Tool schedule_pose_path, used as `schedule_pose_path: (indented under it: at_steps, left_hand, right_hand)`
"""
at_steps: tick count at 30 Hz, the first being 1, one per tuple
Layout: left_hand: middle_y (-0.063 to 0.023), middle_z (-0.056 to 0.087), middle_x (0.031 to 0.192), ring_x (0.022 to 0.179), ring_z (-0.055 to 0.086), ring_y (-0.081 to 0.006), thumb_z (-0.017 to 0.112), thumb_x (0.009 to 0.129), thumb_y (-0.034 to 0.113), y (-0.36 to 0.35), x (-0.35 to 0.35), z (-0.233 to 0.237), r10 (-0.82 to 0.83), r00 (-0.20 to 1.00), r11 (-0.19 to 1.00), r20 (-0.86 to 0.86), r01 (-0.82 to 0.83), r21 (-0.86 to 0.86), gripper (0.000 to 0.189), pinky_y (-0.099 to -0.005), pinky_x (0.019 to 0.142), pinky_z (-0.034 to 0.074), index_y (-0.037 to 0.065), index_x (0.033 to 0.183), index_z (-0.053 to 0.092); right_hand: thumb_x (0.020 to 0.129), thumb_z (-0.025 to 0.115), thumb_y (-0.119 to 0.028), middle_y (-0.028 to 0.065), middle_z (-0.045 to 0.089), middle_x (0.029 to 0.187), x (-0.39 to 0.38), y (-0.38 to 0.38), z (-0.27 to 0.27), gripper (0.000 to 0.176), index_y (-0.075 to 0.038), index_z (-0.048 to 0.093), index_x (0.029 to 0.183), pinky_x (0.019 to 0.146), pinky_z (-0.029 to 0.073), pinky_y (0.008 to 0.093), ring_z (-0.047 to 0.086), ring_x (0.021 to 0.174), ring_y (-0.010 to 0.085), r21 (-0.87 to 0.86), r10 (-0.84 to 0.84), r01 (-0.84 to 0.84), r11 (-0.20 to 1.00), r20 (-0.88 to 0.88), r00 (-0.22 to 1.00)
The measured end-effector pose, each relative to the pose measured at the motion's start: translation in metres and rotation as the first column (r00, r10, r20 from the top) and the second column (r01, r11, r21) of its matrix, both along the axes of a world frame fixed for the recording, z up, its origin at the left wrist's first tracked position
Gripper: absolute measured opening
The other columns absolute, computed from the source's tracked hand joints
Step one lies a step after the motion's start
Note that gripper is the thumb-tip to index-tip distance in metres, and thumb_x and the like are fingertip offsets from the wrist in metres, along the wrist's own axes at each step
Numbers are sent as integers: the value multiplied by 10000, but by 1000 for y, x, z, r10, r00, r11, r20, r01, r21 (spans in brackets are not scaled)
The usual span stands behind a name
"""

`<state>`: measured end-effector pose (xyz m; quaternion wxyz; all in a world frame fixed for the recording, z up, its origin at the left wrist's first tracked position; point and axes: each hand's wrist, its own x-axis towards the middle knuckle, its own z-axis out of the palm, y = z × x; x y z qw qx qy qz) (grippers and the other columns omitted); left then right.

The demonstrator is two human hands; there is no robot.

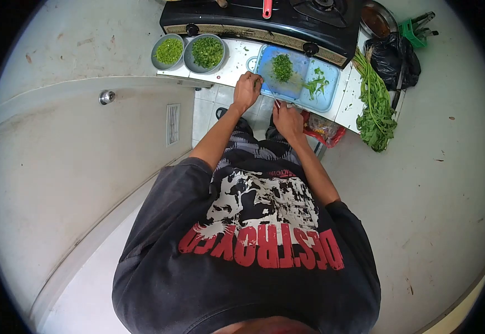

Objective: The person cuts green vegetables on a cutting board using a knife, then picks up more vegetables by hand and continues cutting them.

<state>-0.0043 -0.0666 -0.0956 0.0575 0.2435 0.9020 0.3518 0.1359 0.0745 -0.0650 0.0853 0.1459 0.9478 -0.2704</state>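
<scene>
While right hand (288, 118) holds knife (272, 93), chopped greens (282, 68) on blue board (299, 63)

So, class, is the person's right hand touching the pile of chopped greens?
Apart: the head view shows a stretch of blue board plainly visible between the right hand and the pile of chopped greens.

On the shirt (242, 289), "DESTROYED" can be read in large red capitals, seen upside down. Nearer the hem, a small red line (282, 173) is printed, too small to be read with certainty. On the stove (256, 37) front, a tiny label (248, 32) cannot be made out.
</scene>
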Motion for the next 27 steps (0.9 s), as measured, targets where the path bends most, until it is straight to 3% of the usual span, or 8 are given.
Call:
schedule_pose_path:
  at_steps: [5,11,15,17,20,27]
  left_hand:
    - [-211,666,949,915,632,-385,698,820,104,4,1,-11,104,994,994,18,-104,11,126,-452,862,514,49,920,751]
    - [-161,693,886,900,643,-364,703,817,121,13,-2,3,247,926,968,286,-248,-33,102,-448,857,517,69,888,753]
    - [-119,693,847,869,643,-336,694,864,173,7,2,-7,119,993,982,-25,-122,-143,112,-456,795,507,86,911,747]
    - [-106,694,869,873,641,-315,685,887,196,4,6,-1,17,991,971,-133,-48,-234,125,-451,772,497,95,932,745]
    - [-108,710,896,860,650,-321,694,882,164,3,10,4,-35,964,972,-264,-29,-232,102,-446,771,510,86,920,749]
    - [-116,713,928,882,663,-320,699,875,161,-3,8,2,-49,977,989,-209,18,-148,125,-452,776,516,81,947,761]
  right_hand:
    - [982,580,-314,253,690,724,-1,-2,-1,360,39,633,932,638,569,523,712,688,423,-4,0,0,1000,-15,1000]
    - [985,575,-310,242,695,720,-20,-3,-10,351,28,636,912,635,573,510,712,673,420,-5,9,-10,1000,-31,999]
    - [986,569,-297,243,700,736,-25,-2,-14,340,29,636,921,640,576,510,716,687,417,11,29,-29,1000,-21,999]
    - [988,564,-295,246,700,740,-17,3,-11,341,32,635,926,643,577,513,717,692,418,4,33,-33,999,-32,999]
    - [990,564,-308,258,687,717,2,8,-13,375,52,656,944,626,577,512,709,688,426,57,48,-44,997,-70,996]
    - [1002,545,-328,255,691,736,12,10,0,374,32,636,959,649,574,519,711,702,432,33,-14,13,999,36,999]
